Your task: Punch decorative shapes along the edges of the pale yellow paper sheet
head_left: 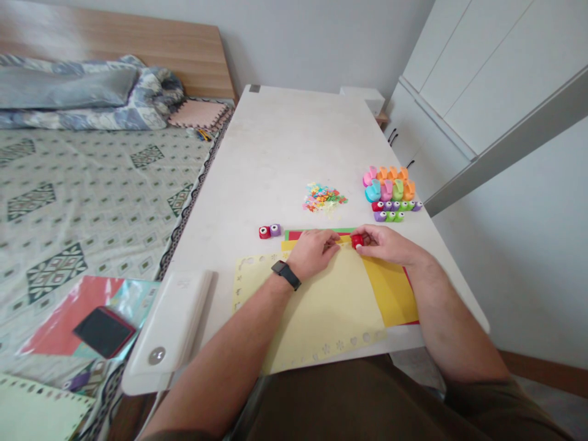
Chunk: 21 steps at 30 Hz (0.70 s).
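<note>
A small red craft punch (357, 242) is gripped between the thumb and fingers of my right hand (379, 243), at the far edge of a pale yellow paper sheet (331, 300). My left hand (316, 248) rests on that sheet near its far edge, fingers curled together; whether they pinch the paper is hard to make out. Punched shapes run along the sheet's left and near edges. Beneath it lie a deeper yellow sheet (392, 291) and red and green sheets, mostly covered. A red punch (264, 232) and a purple punch (275, 229) stand beyond the paper, left of my hands.
A pile of colourful paper cutouts (324, 197) lies beyond my hands. Several larger punches (388, 184) and small ones stand in rows at the right. A white lamp-like device (169, 324) sits at the table's left corner. A phone (105, 332) lies on the bed.
</note>
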### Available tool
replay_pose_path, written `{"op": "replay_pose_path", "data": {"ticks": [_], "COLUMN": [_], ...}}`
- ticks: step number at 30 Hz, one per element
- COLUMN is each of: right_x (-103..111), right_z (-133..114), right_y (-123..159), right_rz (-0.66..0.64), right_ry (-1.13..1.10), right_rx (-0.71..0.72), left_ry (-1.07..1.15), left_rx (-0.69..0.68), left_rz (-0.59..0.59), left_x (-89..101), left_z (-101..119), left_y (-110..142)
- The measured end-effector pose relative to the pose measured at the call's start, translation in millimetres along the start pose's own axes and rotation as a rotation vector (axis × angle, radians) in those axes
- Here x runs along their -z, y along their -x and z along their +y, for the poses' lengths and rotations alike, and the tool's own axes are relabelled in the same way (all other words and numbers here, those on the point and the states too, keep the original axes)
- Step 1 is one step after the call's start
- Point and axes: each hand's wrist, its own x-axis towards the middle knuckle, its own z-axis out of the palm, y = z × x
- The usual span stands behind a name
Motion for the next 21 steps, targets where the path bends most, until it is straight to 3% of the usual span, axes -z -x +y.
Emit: {"op": "replay_pose_path", "data": {"ticks": [21], "right_x": [-0.7], "right_z": [-7.1], "right_y": [-2.5], "right_rz": [0.027], "right_ry": [0.129], "right_rx": [-0.076], "left_ry": [0.002], "left_rx": [0.012], "left_rz": [-0.002], "left_x": [1.5], "left_z": [2.4], "left_y": [-0.5]}}
